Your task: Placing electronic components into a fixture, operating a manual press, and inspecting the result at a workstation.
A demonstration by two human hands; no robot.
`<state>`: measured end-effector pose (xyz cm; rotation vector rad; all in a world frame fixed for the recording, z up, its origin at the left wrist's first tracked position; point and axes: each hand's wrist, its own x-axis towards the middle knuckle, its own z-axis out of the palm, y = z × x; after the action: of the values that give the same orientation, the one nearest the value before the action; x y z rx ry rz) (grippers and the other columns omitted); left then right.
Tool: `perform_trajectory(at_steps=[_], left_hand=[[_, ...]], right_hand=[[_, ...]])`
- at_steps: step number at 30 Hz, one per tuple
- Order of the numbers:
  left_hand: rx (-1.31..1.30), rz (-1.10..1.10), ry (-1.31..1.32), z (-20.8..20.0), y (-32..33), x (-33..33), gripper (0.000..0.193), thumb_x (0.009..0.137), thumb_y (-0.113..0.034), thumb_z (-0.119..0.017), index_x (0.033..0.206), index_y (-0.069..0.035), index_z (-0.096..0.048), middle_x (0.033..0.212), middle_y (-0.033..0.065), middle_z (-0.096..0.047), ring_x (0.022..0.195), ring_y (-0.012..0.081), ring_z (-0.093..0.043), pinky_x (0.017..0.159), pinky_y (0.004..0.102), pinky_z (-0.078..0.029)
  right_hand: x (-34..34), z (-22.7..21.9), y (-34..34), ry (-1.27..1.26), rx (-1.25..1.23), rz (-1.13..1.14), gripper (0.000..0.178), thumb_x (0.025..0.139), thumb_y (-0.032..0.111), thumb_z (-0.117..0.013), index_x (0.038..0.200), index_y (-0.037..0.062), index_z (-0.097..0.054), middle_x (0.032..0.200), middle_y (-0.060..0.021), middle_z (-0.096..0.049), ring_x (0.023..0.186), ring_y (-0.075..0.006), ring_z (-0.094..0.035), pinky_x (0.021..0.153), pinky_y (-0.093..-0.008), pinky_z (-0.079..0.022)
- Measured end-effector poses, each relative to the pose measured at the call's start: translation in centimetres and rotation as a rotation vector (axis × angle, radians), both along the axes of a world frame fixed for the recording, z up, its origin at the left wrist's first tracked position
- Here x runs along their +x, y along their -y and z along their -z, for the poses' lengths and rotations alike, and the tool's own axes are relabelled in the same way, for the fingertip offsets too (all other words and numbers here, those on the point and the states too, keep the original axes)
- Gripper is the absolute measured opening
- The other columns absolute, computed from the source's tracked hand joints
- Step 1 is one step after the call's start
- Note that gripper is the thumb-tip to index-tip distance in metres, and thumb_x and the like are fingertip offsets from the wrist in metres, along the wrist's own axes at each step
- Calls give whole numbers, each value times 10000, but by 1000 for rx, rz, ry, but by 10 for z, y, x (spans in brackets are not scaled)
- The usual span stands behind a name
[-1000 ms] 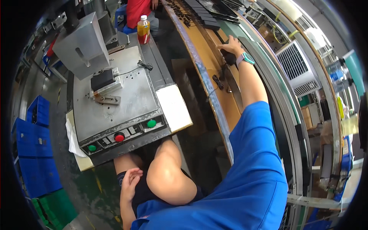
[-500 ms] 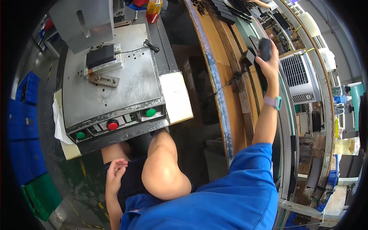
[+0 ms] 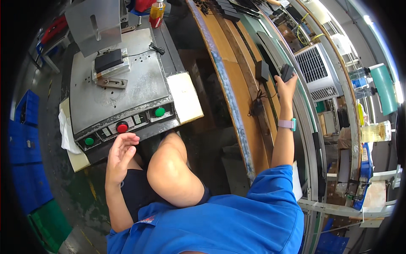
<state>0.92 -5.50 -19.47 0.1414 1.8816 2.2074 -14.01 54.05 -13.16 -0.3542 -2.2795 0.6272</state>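
Note:
At the right, my right hand (image 3: 286, 89) is closed round a black box-shaped power adapter (image 3: 288, 72), above the long rail at the bench's far side. A second black adapter (image 3: 261, 70) stands beside it on the wooden bench, with a bundled black cable (image 3: 256, 104) nearer to me. My left hand (image 3: 119, 158) is raised in front of the machine, just below its red button (image 3: 122, 127). Its fingers are loosely curled, apart from the thumb, and hold nothing. On the metal machine top (image 3: 139, 86), another black adapter (image 3: 108, 60) lies in a metal fixture, its coiled cord (image 3: 157, 48) trailing right.
Two green buttons (image 3: 160, 111) flank the red one. A clear upright guard (image 3: 95, 27) rises behind the fixture. A drink bottle (image 3: 157, 13) stands at the back. Blue bins (image 3: 23, 144) line the left, and a white air cooler (image 3: 319, 70) stands beyond the bench.
My left hand has risen from my lap toward the machine's front panel. My right hand, still holding the adapter, has come lower and nearer. The view has shifted slightly.

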Motion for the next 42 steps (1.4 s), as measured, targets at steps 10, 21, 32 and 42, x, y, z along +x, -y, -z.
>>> perform_trajectory(at_steps=[10, 21, 32, 42], left_hand=[[-24, -95, 153, 23, 20, 51, 256, 946, -86, -582, 1188, -6, -554, 1128, 85, -612, 1098, 156, -572, 1007, 296, -421], [-66, -97, 128, 13, 16, 61, 259, 949, -98, -585, 1189, -7, -554, 1144, 87, -611, 1102, 162, -571, 1006, 299, -422], [-83, -2, 168, 25, 26, 89, 288, 960, -124, -586, 1218, -4, -541, 1163, 94, -609, 1101, 163, -572, 993, 296, -423], [-34, 120, 100, 0, 4, 55, 291, 963, -132, -582, 1218, 3, -541, 1164, 96, -608, 1079, 158, -578, 969, 302, -445]], right_hand=[[10, 25, 25, 778, 120, 315, 740, 905, 462, -569, 1427, -9, -342, 1420, -391, -306, 1231, -583, -417, 1043, -514, -395], [-79, 12, 20, 623, 234, -1, 755, 802, 447, -699, 1379, 40, -432, 1301, -297, -516, 1136, -502, -563, 976, -475, -464], [33, -72, 62, -68, -385, -505, 639, 847, 94, -714, 1387, 90, -373, 1039, -87, -586, 872, -178, -601, 734, -281, -522], [88, -78, 93, -137, -106, -478, 725, 827, 95, -765, 1415, 72, -341, 1102, -83, -566, 908, -158, -583, 752, -253, -510]])
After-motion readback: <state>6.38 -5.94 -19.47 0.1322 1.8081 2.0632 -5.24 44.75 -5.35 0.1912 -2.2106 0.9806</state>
